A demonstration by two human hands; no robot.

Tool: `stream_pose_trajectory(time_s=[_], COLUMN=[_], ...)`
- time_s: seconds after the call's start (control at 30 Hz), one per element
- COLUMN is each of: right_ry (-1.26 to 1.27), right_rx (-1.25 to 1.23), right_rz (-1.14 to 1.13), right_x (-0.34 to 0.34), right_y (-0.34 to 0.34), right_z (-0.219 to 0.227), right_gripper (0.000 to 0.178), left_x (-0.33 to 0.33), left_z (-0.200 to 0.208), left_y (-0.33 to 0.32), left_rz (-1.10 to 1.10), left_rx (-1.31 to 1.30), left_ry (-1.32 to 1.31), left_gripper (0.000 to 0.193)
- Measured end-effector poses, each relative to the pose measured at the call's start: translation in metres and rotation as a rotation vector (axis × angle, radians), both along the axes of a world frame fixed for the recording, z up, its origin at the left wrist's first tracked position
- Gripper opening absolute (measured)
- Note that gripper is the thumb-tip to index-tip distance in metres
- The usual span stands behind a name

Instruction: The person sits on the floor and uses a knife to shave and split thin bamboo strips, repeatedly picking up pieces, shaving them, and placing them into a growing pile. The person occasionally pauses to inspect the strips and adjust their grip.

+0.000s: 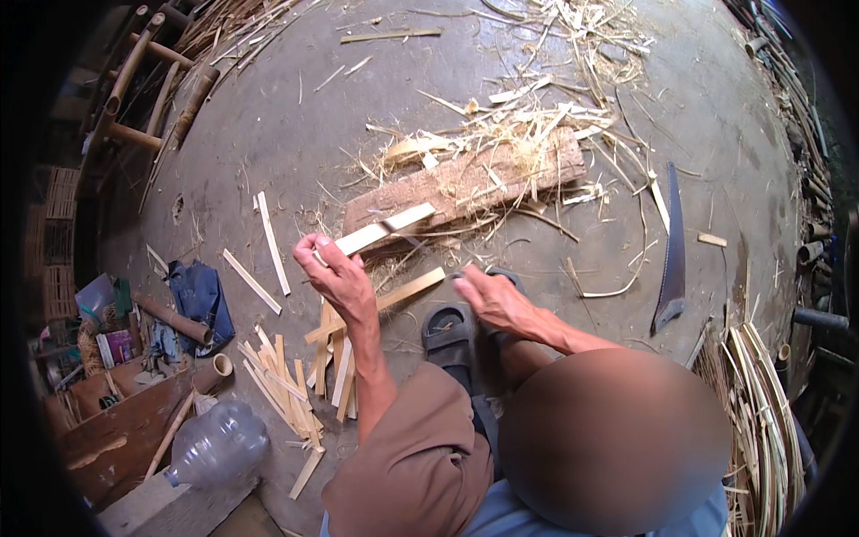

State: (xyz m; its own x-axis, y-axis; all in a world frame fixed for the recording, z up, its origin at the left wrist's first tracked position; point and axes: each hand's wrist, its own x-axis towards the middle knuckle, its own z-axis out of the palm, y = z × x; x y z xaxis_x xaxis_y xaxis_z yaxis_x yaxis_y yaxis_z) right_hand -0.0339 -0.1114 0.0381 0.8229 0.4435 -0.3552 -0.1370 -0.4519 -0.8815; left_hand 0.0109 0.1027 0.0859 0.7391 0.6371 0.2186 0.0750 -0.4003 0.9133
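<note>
My left hand (338, 273) is closed around one end of a pale, flat bamboo strip (386, 230). The strip slants up to the right, its far end over the near edge of a rough wooden plank (474, 183). Lower down and to the right, my right hand (490, 300) is above my sandals with its fingers curled in. Something dark shows at its fingertips, too small to name. Another bamboo strip (413, 289) lies between the two hands, below the held one. Curled shavings (537, 134) cover part of the plank.
A saw (673, 255) lies on the floor to the right. Cut bamboo strips (284, 385) are heaped at the lower left, near a clear plastic bottle (219, 443) and a wooden box (116, 430). Long split bamboo (761, 412) is stacked at the right. A bamboo frame (134, 89) stands far left.
</note>
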Motion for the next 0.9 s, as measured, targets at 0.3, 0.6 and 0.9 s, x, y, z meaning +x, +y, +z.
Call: stream_pose_trajectory(time_s=[0.3,0.6,0.9], right_ry=[-0.06,-0.131,-0.198], right_rx=[-0.223,-0.233,-0.278], right_rz=[0.078,-0.051,-0.105], right_x=[-0.001,-0.017,-0.007], right_y=[0.017,0.004,-0.012], right_z=[-0.051,-0.052,-0.07], right_gripper=[0.032,0.032,0.03], left_x=[-0.019,-0.014,-0.021], left_z=[-0.012,-0.035,-0.022], left_y=[0.021,0.054,0.023], left_rz=[0.011,0.002,0.025], left_rx=[-0.097,-0.085,0.017], left_ry=[-0.02,0.007,-0.077], left_gripper=[0.02,0.022,0.023])
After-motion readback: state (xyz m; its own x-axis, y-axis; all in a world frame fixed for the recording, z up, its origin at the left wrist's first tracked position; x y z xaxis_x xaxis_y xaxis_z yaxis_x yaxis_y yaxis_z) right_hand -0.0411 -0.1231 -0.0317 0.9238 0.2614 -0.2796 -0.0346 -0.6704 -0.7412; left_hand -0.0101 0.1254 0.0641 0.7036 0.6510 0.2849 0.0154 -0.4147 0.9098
